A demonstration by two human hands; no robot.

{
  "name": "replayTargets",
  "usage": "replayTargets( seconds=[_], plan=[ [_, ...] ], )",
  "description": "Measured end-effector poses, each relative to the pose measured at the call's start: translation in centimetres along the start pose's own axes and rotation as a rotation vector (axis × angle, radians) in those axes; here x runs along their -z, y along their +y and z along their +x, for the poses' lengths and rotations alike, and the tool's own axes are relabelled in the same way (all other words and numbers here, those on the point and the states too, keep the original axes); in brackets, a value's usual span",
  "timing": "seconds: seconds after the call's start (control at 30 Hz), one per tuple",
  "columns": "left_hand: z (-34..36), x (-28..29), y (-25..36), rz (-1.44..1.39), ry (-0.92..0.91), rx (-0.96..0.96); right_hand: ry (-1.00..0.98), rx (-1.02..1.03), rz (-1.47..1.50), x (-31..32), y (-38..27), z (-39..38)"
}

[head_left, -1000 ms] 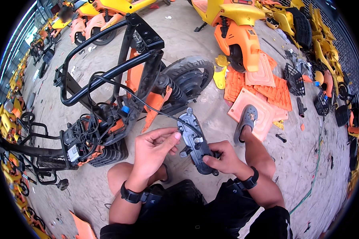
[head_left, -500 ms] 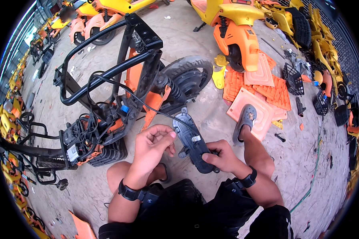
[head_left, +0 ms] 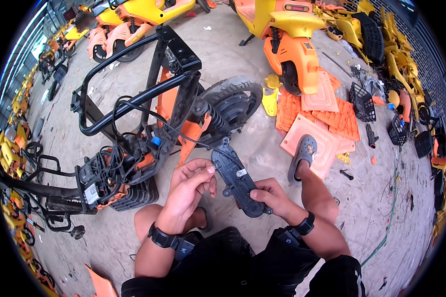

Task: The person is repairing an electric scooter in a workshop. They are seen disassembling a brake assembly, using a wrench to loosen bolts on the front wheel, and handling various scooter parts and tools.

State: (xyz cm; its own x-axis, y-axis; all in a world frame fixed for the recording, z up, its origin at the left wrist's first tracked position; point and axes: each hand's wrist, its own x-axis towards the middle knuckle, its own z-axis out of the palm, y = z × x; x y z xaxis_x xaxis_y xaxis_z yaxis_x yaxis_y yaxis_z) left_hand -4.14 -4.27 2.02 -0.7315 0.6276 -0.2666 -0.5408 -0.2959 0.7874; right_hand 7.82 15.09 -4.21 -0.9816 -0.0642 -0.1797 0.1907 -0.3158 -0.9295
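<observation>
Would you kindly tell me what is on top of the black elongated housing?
The black elongated housing carries a small silver fitting, a black cable and the thumb of the right hand. What the thumb covers cannot be seen.

Both hands [head_left: 271, 197] half-curled, left [head_left: 187, 184] seemingly pinched

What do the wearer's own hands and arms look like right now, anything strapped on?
The left hand and right hand are gloveless. A black left wristband and black right wristband circle the wrists, each with a dark boxy module showing a small pale marking. The forearms are bare; black sleeves show near the lower edge.
</observation>
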Motion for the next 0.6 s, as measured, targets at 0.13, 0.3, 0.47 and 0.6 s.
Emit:
replayTargets(
  seconds=[0.13,0.3,0.47,0.6],
  plan=[
    [0.1,0.1,-0.2,-0.047,0.012,0.003,0.015,-0.025,-0.020,0.2,0.4,0.1],
    [0.1,0.3,-0.2,-0.035,0.016,-0.020,0.014,-0.010,-0.046,0.0,0.2,0.2],
    [-0.6,0.1,1.1,-0.090,-0.022,-0.166,0.159,0.000,0.018,0.9,-0.4,0.5],
    [-0.8,0.4,1.6,0.065,0.091,-0.325,0.155,0.064,0.045,2.0,-1.5,-0.3]
  ],
)
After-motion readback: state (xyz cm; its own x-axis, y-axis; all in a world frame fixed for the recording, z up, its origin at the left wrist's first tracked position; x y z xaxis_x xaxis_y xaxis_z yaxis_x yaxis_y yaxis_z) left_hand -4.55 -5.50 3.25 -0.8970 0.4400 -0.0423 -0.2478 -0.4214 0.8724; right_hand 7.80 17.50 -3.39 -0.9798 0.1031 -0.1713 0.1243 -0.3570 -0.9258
